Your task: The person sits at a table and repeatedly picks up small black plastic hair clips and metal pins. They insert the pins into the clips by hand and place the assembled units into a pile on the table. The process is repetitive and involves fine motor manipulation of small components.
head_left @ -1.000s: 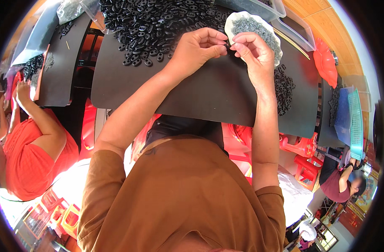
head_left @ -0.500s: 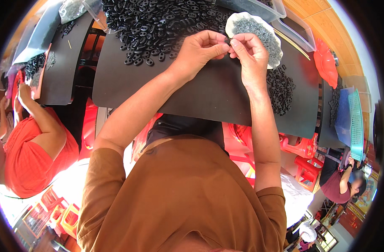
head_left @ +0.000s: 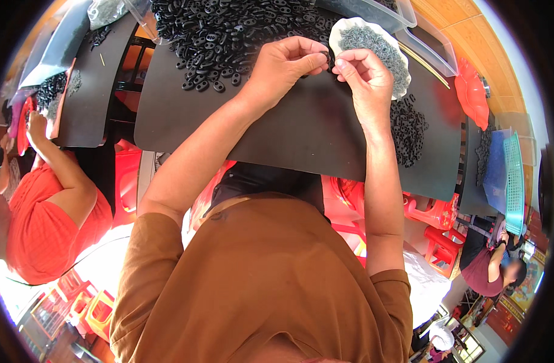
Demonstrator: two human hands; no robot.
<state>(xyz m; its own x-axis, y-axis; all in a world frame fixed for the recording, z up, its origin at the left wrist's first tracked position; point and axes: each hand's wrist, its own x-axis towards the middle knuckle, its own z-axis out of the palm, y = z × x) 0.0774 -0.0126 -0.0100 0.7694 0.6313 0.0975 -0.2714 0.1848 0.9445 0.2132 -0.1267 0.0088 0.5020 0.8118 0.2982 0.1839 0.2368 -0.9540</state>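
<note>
The table (head_left: 289,136) was dark and smooth, with a rounded near left corner. A heap of black pieces (head_left: 219,36), many showing two holes, covered much of its far left part, the nearest ones scattered loose along the heap's edge. To the right of the heap sat a white dish (head_left: 336,37) with a wavy rim, full of grey bits (head_left: 377,51). Nearer than the dish lay a pile of smaller black parts (head_left: 408,136). A thin yellow stick (head_left: 427,67) lay just beyond the dish.
</note>
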